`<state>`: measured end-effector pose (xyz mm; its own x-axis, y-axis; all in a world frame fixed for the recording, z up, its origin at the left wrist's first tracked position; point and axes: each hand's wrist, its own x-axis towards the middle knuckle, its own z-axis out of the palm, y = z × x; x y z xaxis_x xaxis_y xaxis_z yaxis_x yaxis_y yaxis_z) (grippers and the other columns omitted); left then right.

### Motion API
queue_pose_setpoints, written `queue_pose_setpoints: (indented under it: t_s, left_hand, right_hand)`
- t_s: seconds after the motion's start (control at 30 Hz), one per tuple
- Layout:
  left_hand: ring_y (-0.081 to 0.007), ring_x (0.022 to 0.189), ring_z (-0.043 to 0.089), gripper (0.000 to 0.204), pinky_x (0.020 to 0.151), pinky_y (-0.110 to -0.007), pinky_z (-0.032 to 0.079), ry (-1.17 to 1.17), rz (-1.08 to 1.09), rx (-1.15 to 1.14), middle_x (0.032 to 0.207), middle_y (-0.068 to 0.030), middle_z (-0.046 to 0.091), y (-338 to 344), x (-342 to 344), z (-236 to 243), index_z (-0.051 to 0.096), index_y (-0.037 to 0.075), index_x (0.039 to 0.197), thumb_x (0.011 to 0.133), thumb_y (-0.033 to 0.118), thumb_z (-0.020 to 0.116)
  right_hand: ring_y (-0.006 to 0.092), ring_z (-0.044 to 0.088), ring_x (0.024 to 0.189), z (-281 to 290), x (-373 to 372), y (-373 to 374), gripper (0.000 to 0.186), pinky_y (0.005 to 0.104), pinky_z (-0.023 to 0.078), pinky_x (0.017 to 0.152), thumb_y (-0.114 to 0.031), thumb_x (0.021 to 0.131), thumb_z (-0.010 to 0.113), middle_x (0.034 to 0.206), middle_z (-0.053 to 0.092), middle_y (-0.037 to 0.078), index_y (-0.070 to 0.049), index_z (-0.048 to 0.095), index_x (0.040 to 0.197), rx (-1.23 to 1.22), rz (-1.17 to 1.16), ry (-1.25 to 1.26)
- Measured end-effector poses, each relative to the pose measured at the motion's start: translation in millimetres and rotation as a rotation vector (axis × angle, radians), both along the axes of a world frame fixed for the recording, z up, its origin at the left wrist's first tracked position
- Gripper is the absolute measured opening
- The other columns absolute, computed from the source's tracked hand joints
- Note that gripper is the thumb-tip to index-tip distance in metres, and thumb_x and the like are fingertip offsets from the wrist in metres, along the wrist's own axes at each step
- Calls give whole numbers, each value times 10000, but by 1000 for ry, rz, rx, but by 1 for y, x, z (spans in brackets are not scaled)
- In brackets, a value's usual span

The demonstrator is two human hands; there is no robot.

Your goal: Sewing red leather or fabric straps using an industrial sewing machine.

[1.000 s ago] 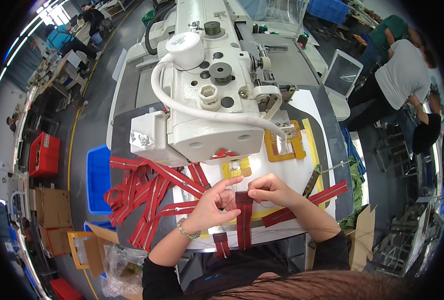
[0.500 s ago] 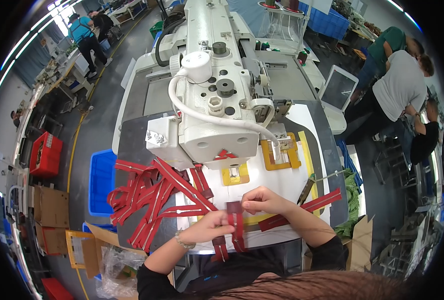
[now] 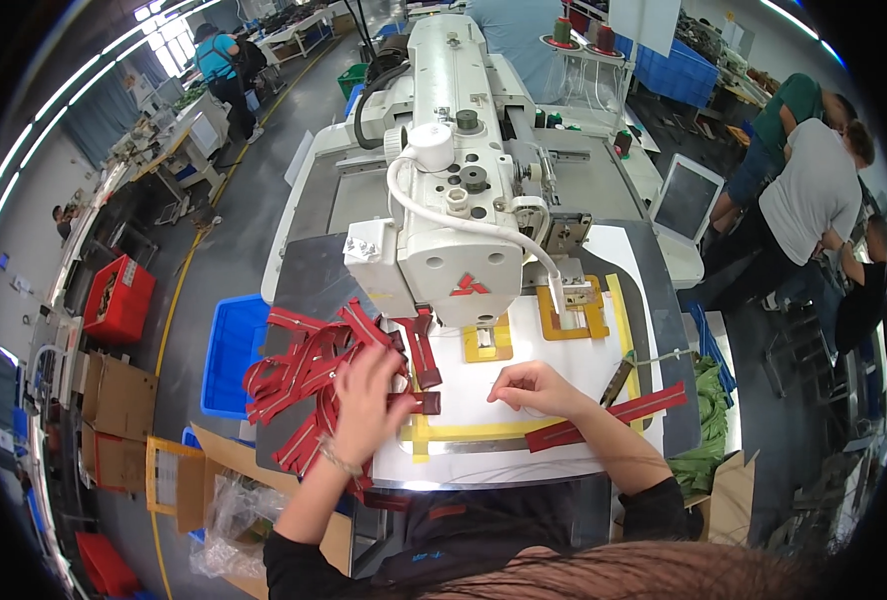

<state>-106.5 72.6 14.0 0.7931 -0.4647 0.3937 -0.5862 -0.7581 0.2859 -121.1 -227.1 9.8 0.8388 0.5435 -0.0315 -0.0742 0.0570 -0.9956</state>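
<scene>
My left hand (image 3: 362,400) is over a tangled pile of red zippers (image 3: 309,365) at the left of the sewing machine's work surface. Its fingers are stretched out, slightly blurred. A zipper's dark red end (image 3: 427,402) sticks out beside the thumb, its other part hidden under the hand. My right hand (image 3: 536,390) is above the white sheet (image 3: 464,425), thumb and fingers pinched together; what is in them, if anything, I cannot make out. One red zipper (image 3: 609,415) lies under my right forearm, and another (image 3: 421,350) lies near the machine head (image 3: 464,260).
A yellow-framed clamp plate (image 3: 488,340) lies below the machine head, a larger yellow frame (image 3: 574,308) to its right. A dark-handled tool (image 3: 619,382) is by my right forearm. A blue bin (image 3: 236,355) and a cardboard box (image 3: 249,450) stand at left. Other people work farther off.
My left hand has gone left and away from me to the pile, taking the zipper from in front of me there. My right hand has moved slightly right, off the zipper. The view has shifted.
</scene>
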Motion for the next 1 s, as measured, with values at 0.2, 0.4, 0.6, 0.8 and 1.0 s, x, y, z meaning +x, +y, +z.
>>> queue_pose_setpoints:
  t_s: [0.2, 0.4, 0.6, 0.8, 1.0]
  left_hand:
    - [-270, 1378, 332, 657, 1096, -527, 135, -37, -275, 366, 1487, -158, 345, 24, -80, -32, 460, 190, 1393, 810, 420, 658]
    - [-337, 1402, 260, 783, 1097, -557, 135, 55, 390, 138, 1514, -198, 267, 97, -78, -28, 391, 87, 1422, 776, 413, 691]
    - [-315, 1113, 498, 548, 947, -421, 353, 37, 467, -17, 1151, -135, 561, 123, -70, -34, 531, 62, 1246, 769, 271, 702]
    - [-315, 828, 568, 335, 705, -410, 453, -48, 314, -9, 852, -120, 567, 149, -25, -28, 601, 71, 1085, 775, 155, 694]
    - [-282, 898, 556, 391, 782, -392, 420, -110, 256, 146, 945, -88, 570, 167, 50, -23, 586, 100, 1129, 758, 161, 691]
  right_hand:
    - [39, 494, 620, 8, 3, -3, 153, 193, 403, 562, -103, 931, 579, 749, 597, -6, 22, 667, 924, 13, -90, -9]
    - [39, 500, 603, 26, -23, -18, 139, 195, 389, 554, -98, 914, 595, 689, 586, -2, 18, 669, 901, -180, -278, -87]
    - [44, 511, 604, 18, -67, -43, 122, 197, 392, 549, -86, 900, 606, 688, 591, 4, 13, 677, 894, -206, -512, -168]
    - [37, 505, 583, 6, -98, -51, 98, 188, 383, 531, -42, 894, 596, 660, 578, -10, 23, 669, 882, -120, -757, -131]
    - [21, 482, 568, -19, -112, -38, 90, 179, 367, 520, -27, 900, 590, 622, 540, -23, 34, 655, 889, -161, -1036, -181]
